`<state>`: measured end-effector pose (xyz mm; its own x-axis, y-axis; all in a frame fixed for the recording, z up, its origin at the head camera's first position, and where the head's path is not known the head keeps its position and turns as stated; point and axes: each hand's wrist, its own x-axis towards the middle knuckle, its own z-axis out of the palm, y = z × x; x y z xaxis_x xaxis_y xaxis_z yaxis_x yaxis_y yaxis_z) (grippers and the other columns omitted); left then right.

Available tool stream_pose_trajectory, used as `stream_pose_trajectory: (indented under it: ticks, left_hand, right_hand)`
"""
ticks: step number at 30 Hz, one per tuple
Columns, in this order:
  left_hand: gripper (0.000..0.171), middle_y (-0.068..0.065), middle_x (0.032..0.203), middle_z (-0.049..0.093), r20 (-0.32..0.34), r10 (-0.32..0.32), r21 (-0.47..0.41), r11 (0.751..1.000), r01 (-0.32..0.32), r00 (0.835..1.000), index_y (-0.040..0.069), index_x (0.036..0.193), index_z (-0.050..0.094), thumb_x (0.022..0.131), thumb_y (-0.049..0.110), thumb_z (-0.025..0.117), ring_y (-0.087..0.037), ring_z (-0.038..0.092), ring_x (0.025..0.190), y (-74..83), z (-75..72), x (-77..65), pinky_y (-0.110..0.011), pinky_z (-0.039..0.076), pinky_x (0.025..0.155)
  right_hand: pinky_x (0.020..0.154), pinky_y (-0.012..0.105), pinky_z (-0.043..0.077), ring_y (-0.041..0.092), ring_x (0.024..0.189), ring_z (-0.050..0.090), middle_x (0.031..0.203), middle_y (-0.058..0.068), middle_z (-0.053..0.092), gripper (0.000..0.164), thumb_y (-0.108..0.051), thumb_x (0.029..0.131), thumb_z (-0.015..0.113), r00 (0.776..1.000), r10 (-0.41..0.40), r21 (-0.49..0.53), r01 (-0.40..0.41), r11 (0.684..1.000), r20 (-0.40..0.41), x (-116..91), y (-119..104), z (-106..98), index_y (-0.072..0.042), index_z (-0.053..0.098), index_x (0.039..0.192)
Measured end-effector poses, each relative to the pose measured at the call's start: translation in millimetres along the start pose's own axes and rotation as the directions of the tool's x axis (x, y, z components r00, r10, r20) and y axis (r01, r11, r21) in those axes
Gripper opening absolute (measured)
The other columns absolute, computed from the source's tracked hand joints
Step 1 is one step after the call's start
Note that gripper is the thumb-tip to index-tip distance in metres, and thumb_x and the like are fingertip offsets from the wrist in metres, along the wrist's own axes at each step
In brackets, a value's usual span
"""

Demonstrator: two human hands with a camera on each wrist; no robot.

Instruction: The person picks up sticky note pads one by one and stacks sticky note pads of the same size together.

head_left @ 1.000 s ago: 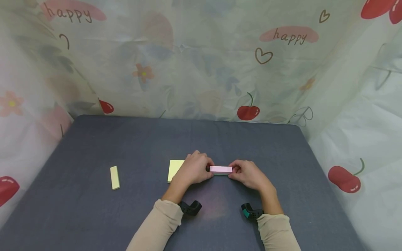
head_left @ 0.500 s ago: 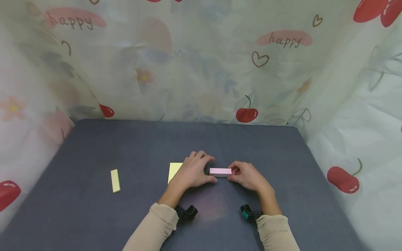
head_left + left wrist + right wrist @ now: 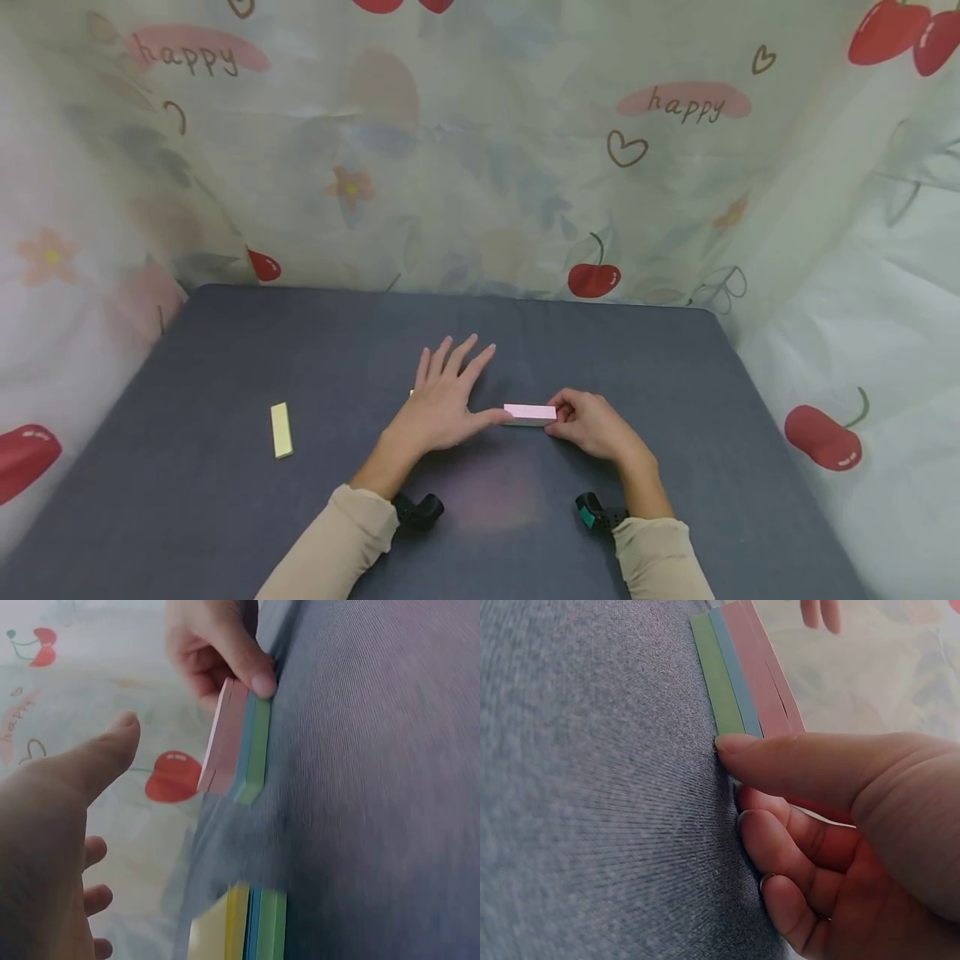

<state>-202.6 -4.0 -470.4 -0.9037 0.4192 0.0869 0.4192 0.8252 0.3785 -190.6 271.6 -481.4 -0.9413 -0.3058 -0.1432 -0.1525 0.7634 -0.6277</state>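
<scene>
My right hand (image 3: 592, 425) pinches the right end of a small stack of narrow sticky note pads (image 3: 531, 412), which rests on the table. In the right wrist view this sticky note stack (image 3: 731, 675) shows pink layers on top, blue below and green at the bottom. My left hand (image 3: 444, 407) is spread with straight fingers, its thumb near the stack's left end in the head view. In the left wrist view the left thumb (image 3: 109, 754) is apart from the stack. A wider stack of yellow, blue and green sticky notes (image 3: 238, 922) is mostly hidden under my left hand in the head view.
A narrow pale yellow sticky note pad (image 3: 281, 430) lies alone on the left of the dark grey table (image 3: 600, 350). A printed curtain (image 3: 480, 167) hangs behind the table and along both sides. Black bands with cameras sit on both wrists.
My left hand has let go of the narrow stack's left end, spread its fingers and moved left over the wider sticky note stack. My right hand keeps its pinch in place.
</scene>
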Motion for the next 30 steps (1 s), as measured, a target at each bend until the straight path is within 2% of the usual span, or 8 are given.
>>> stream_pose_trajectory:
  ticks: [8,16,24,30]
  left_hand:
    - [0.098,-0.003,0.173,0.014,-0.011,-0.049,0.028,0.998,0.049,0.999,0.034,0.164,0.016,0.087,0.084,0.049,-0.041,0.008,0.16,-27.9,-15.1,-14.0,-0.068,0.009,0.124]
    - [0.096,-0.007,0.172,0.014,-0.049,-0.123,0.008,0.992,0.123,0.991,0.031,0.165,0.016,0.089,0.078,0.052,-0.043,0.006,0.159,-62.6,-32.0,-31.4,-0.069,0.004,0.123]
    - [0.099,-0.014,0.172,0.013,-0.109,-0.225,-0.033,0.974,0.223,0.968,0.026,0.165,0.014,0.09,0.074,0.057,-0.047,0.005,0.157,-101.3,-54.0,-57.8,-0.07,0.0,0.122]
    - [0.1,-0.017,0.171,0.014,-0.149,-0.281,-0.051,0.96,0.277,0.948,0.022,0.165,0.015,0.09,0.072,0.059,-0.05,0.007,0.156,-125.1,-65.9,-76.6,-0.072,0.002,0.12]
  right_hand:
    - [0.063,0.023,0.041,0.011,0.069,0.052,0.08,-0.001,0.061,0.018,-0.016,0.089,0.078,1.0,-0.009,-0.006,0.009,1.0,-0.003,-1,1,1,-0.01,0.069,0.103]
    - [0.063,0.023,0.04,0.011,0.069,0.051,0.08,-0.001,0.061,0.018,-0.016,0.089,0.078,1.0,-0.004,-0.007,0.004,1.0,-0.006,-1,-1,1,-0.01,0.069,0.103]
    - [0.062,0.023,0.04,0.011,0.068,0.051,0.079,-0.001,0.061,0.018,-0.017,0.088,0.079,1.0,-0.009,-0.012,0.008,1.0,-0.013,1,-2,3,-0.011,0.068,0.101]
    - [0.063,0.022,0.04,0.01,0.068,0.051,0.08,-0.001,0.061,0.018,-0.018,0.089,0.078,1.0,0.011,0.003,-0.011,1.0,-0.008,1,-3,4,-0.011,0.068,0.102]
